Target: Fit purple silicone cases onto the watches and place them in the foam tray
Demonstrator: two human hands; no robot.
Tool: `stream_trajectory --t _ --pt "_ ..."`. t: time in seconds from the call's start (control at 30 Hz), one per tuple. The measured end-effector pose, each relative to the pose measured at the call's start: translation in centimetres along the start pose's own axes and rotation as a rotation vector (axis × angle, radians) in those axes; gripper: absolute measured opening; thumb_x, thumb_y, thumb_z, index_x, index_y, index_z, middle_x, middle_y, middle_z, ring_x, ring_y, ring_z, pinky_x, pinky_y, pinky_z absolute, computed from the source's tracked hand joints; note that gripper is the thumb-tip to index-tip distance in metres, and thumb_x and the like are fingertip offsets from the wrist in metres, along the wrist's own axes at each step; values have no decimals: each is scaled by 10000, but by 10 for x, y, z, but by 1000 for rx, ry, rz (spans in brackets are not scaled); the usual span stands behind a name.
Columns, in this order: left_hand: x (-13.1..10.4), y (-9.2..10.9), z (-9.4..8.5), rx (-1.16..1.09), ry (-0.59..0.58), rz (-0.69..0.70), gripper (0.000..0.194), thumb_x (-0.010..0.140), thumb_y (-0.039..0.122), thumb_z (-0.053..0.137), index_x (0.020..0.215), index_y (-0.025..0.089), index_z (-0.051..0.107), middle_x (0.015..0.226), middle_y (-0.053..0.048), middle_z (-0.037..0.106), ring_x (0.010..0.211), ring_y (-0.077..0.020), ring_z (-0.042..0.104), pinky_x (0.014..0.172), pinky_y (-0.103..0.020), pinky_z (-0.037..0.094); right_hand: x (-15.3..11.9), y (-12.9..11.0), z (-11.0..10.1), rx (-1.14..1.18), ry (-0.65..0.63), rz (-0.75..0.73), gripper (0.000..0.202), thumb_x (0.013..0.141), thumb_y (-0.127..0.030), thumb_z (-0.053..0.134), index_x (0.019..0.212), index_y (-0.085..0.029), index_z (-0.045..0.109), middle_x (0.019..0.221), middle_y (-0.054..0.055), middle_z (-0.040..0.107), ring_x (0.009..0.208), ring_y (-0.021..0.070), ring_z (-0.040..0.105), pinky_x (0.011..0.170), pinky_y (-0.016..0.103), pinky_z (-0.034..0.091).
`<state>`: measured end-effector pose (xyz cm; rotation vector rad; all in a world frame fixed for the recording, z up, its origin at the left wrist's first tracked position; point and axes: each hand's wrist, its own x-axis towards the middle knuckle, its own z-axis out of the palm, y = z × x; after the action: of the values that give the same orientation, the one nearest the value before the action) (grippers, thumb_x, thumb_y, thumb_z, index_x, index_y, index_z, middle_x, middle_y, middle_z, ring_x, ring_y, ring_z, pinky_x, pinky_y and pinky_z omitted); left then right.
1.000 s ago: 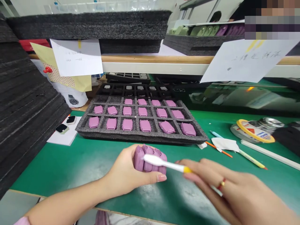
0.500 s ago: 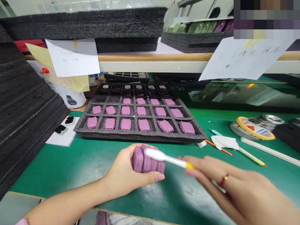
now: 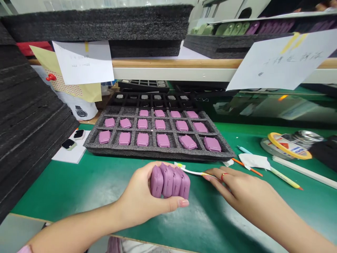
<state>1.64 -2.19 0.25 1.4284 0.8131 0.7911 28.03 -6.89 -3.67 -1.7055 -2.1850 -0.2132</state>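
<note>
A row of several purple watch cases (image 3: pixel 168 181) stands side by side in my left hand (image 3: pixel 147 196), whose thumb runs along their lower edge. My right hand (image 3: pixel 226 179) pinches the yellow part of a white-handled toothbrush (image 3: pixel 193 172), low over the green mat. The brush head, with white and yellow-green bristles facing up, is just behind the held cases. Beyond both hands lies a black foam tray (image 3: pixel 158 153) with purple cases in most of its compartments; two compartments at the back left hold none.
Two watches (image 3: pixel 68 144) lie on a white pad at left, beside stacked black foam (image 3: pixel 31 123). Pens (image 3: pixel 285 177), a white strip (image 3: pixel 305 172) and a tape roll (image 3: pixel 289 146) are at right. A shelf (image 3: pixel 168 74) with hanging papers spans above.
The toothbrush has come off the purple cases and moved down behind them, its bristles now facing up. My right hand has moved slightly up and away. My left hand still holds the cases.
</note>
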Motion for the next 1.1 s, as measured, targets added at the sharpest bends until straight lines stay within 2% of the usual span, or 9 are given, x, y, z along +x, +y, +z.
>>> stream_trajectory --t 0.1,0.17,0.33,0.57,0.73,0.8,0.87,1.0,1.1 --pt "-1 1 0 -2 3 -2 363 616 161 867 898 200 641 1045 -89 750 968 -293 720 906 -451 557 11 -7 -10 46 92 -91 305 1026 -324 425 1017 -196 702 923 69 778 754 254 757 601 371 584" --pt "-1 2 0 -4 8 -9 375 609 158 868 908 195 643 1048 -94 748 967 -292 719 909 -449 556 20 -17 -21 174 165 -112 204 1012 -279 491 1089 -208 665 976 59 772 865 228 750 741 353 597" --pt "-1 3 2 -115 -17 -87 390 624 174 858 942 170 631 995 -91 745 932 -285 726 883 -434 564 44 -48 -41 510 129 -193 201 1033 -264 499 1197 -273 616 1097 12 748 1011 135 704 899 234 554" --pt "1 0 -2 -72 49 -87 428 624 238 889 972 155 655 1000 -66 729 991 -263 682 970 -422 526 74 -67 -49 740 40 -314 348 1075 -413 358 1352 -306 539 1290 19 681 1211 166 630 1018 268 517" --pt "2 -5 -5 -147 36 -131 543 635 328 902 1080 148 648 1052 -93 732 997 -292 684 920 -437 540 81 -69 -32 803 19 -460 656 891 -584 649 1433 -270 455 1331 84 643 1261 250 600 1064 357 520" --pt "2 -6 -6 -161 19 -144 525 647 335 896 1071 146 652 1019 -87 730 972 -286 684 880 -420 550 81 -69 -22 784 45 -493 811 775 -523 807 1447 -253 444 1334 100 646 1263 271 600 1109 395 489" --pt "3 -5 -6 -170 36 -146 492 642 321 898 1035 150 657 991 -72 725 957 -266 676 864 -394 552 80 -71 -15 758 61 -483 842 762 -387 855 1471 -246 424 1344 96 647 1256 255 611 1131 389 471" --pt "5 -2 -6 -185 91 -140 463 614 285 908 992 169 667 937 -29 709 911 -212 658 834 -333 553 77 -74 -6 818 34 -429 790 853 -148 712 1537 -278 341 1355 61 655 1220 195 650 1088 325 514" --pt "7 -1 -6 -215 68 -160 457 615 261 902 994 172 662 933 -27 713 893 -213 673 828 -336 553 76 -74 -2 909 21 -398 852 856 -117 695 1571 -303 270 1339 45 674 1223 184 658 1071 297 528"
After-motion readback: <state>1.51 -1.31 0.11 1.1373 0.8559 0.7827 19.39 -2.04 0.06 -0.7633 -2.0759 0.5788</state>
